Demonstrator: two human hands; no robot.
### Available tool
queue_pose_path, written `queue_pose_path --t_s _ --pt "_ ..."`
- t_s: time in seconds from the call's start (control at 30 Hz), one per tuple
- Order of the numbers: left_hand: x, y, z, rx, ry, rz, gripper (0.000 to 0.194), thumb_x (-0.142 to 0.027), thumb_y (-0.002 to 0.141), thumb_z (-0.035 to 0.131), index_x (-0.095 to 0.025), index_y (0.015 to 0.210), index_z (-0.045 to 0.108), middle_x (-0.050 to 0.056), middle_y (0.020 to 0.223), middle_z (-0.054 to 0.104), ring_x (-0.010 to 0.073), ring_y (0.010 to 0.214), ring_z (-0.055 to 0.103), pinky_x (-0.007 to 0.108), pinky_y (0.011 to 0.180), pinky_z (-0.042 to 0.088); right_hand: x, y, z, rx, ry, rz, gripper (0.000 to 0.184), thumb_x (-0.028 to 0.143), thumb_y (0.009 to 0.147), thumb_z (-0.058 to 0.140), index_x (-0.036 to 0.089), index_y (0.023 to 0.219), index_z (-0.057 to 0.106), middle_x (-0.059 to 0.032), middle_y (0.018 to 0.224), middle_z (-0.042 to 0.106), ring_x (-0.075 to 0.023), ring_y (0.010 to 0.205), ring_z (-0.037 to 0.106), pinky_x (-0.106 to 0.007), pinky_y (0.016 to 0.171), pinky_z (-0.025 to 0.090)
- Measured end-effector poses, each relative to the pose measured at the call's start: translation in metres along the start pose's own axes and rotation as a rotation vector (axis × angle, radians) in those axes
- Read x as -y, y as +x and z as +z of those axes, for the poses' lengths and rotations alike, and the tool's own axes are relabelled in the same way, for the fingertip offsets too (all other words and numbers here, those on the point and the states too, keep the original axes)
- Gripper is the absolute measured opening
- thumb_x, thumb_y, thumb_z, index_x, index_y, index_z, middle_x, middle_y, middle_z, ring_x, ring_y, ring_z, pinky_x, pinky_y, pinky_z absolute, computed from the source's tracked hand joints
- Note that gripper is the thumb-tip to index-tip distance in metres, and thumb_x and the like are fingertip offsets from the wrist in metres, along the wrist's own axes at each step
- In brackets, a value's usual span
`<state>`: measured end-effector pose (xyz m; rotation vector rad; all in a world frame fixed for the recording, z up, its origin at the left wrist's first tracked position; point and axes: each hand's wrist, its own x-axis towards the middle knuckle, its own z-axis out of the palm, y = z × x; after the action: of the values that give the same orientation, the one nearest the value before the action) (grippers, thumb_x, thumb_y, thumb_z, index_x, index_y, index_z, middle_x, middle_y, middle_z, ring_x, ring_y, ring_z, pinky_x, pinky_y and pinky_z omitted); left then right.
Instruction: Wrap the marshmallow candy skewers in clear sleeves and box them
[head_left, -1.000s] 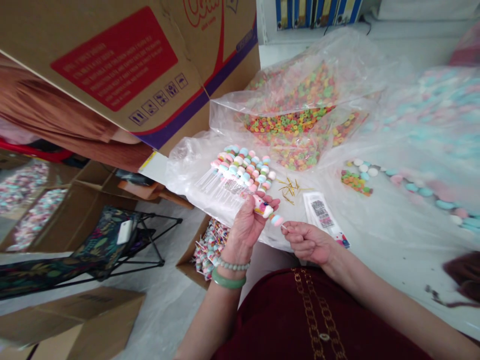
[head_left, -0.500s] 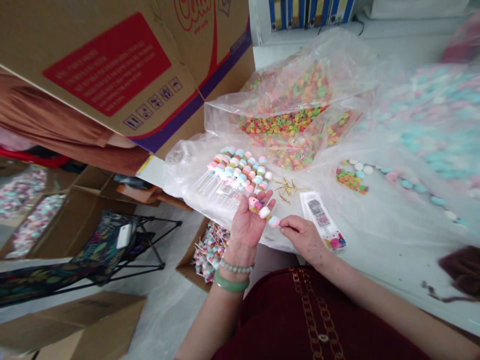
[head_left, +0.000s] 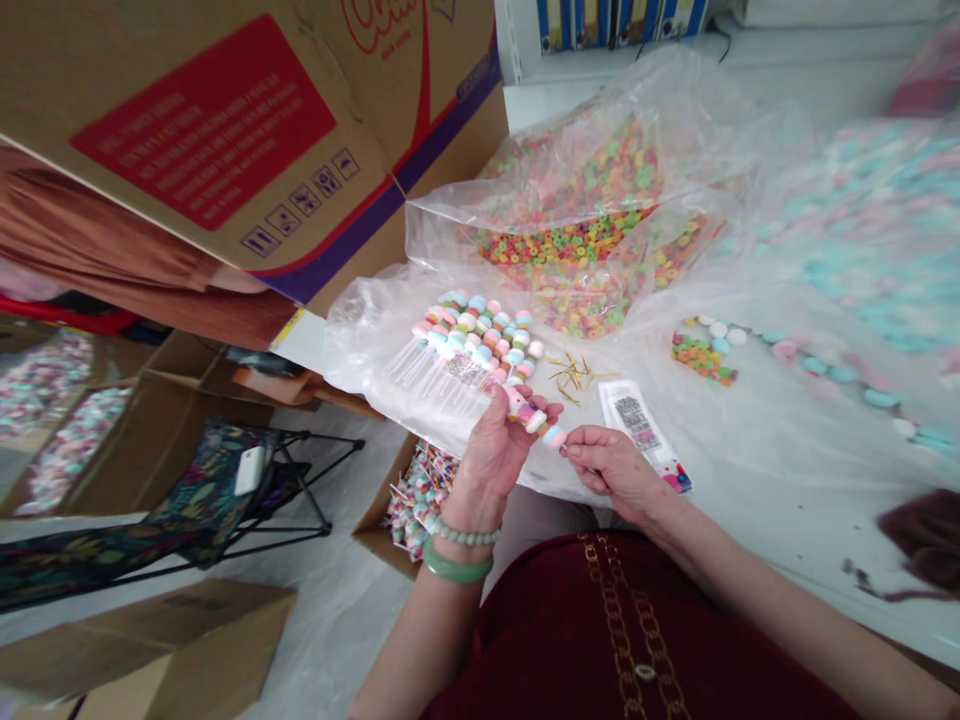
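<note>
My left hand is closed around a marshmallow skewer, with its thumb on top and fingers beneath. Pink and purple printed film shows along part of it. At the skewer's near end my right hand pinches, fingertips together; exactly what lies between them is too small to make out. Just beyond my left hand, several finished marshmallow skewers lie side by side with their white sticks towards me. Gold twist ties are scattered beyond my right hand. Beside it lies a stack of printed clear bags.
Big clear bags hold ring-shaped cereal and pastel marshmallows. A small heap of rings lies nearby. A large carton stands at left. Below the table edge are a box of wrapped skewers and a folding chair.
My left fingers have curled in from a more open palm, and the skewer has turned slightly in them. My right hand stays pinched at its end, its other fingers more spread.
</note>
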<state>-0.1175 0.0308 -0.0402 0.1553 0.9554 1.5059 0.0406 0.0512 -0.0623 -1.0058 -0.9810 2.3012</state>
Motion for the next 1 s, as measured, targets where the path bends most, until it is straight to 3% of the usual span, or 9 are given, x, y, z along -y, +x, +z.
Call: queue_pose_path --t_s 0.13,0.23,0.37,0.47,0.6,0.7,0.77,0.9,1.0 --pt "0.000 0.000 -0.004 -0.046 0.050 0.023 0.028 -0.040 0.081 0.063 -0.012 0.081 0.062 0.007 0.076 0.065 0.0209 0.077 0.065 0.039 0.079 0.052 0.004 0.003 -0.007 -0.035 0.001 0.024 0.021 0.033 0.066 0.068 0.015 0.073 0.061 0.0067 0.051 0.042 -0.0036 0.037 0.025 -0.020 0.036 0.012" --pt "0.003 -0.001 -0.003 -0.084 0.087 0.030 0.027 -0.039 0.079 0.066 -0.012 0.083 0.061 0.007 0.077 0.065 0.0225 0.079 0.066 0.039 0.076 0.053 0.002 0.004 -0.006 -0.076 -0.160 -0.026 0.015 0.032 0.071 0.062 0.017 0.073 0.060 0.0071 0.050 0.039 -0.0059 0.039 0.027 -0.021 0.038 0.017" --pt "0.009 -0.003 0.003 -0.081 0.100 0.004 0.031 -0.043 0.078 0.065 -0.013 0.083 0.061 0.007 0.079 0.065 0.0239 0.080 0.067 0.039 0.078 0.052 -0.003 0.001 0.002 -0.174 -0.656 -0.351 0.012 0.024 0.078 0.052 0.019 0.070 0.060 0.0015 0.064 0.053 -0.0129 0.061 0.049 -0.024 0.058 0.037" --pt "0.013 -0.004 0.005 -0.063 0.059 0.005 0.031 -0.044 0.080 0.064 -0.013 0.082 0.061 0.007 0.079 0.065 0.0234 0.080 0.067 0.041 0.081 0.052 -0.004 -0.001 0.004 -0.179 -0.857 -0.537 0.016 0.023 0.083 0.047 0.020 0.076 0.061 -0.0022 0.080 0.060 -0.0166 0.079 0.054 -0.028 0.074 0.039" --pt "0.012 -0.001 0.001 -0.020 0.011 -0.045 0.028 -0.039 0.080 0.065 -0.013 0.088 0.061 0.008 0.084 0.066 0.0235 0.085 0.066 0.041 0.083 0.051 -0.004 0.001 0.003 -0.155 -0.668 -0.361 0.013 0.025 0.081 0.050 0.020 0.073 0.060 0.0026 0.065 0.055 -0.0134 0.063 0.050 -0.024 0.062 0.037" --pt "0.007 0.001 -0.001 -0.081 0.035 0.068 0.026 -0.023 0.074 0.072 -0.015 0.095 0.060 0.007 0.092 0.067 0.0205 0.086 0.066 0.035 0.082 0.050 -0.004 0.004 0.002 -0.138 -0.510 -0.204 0.012 0.027 0.077 0.053 0.020 0.069 0.058 0.0063 0.052 0.042 -0.0108 0.051 0.039 -0.022 0.051 0.032" --pt "0.006 0.001 0.000 -0.094 0.046 0.141 0.030 -0.018 0.071 0.073 -0.017 0.098 0.059 0.005 0.091 0.067 0.0182 0.083 0.066 0.033 0.082 0.050 -0.003 0.005 0.003 -0.140 -0.483 -0.180 0.012 0.028 0.076 0.054 0.020 0.068 0.058 0.0066 0.051 0.040 -0.0102 0.049 0.036 -0.022 0.049 0.029" --pt "0.015 -0.003 0.010 -0.006 0.100 0.137 0.032 -0.024 0.071 0.074 -0.017 0.098 0.057 0.003 0.080 0.065 0.0181 0.079 0.065 0.032 0.079 0.049 0.002 0.007 0.008 -0.151 -0.469 -0.248 0.011 0.027 0.073 0.055 0.020 0.065 0.059 0.0047 0.056 0.045 -0.0102 0.052 0.038 -0.022 0.049 0.029" --pt "0.025 -0.006 0.014 0.034 0.100 0.105 0.032 -0.026 0.072 0.073 -0.017 0.099 0.057 0.002 0.078 0.064 0.0162 0.078 0.063 0.029 0.075 0.048 0.007 0.008 0.011 -0.119 -0.251 -0.171 0.010 0.028 0.070 0.057 0.019 0.066 0.057 0.0057 0.053 0.042 -0.0077 0.044 0.033 -0.021 0.042 0.022"
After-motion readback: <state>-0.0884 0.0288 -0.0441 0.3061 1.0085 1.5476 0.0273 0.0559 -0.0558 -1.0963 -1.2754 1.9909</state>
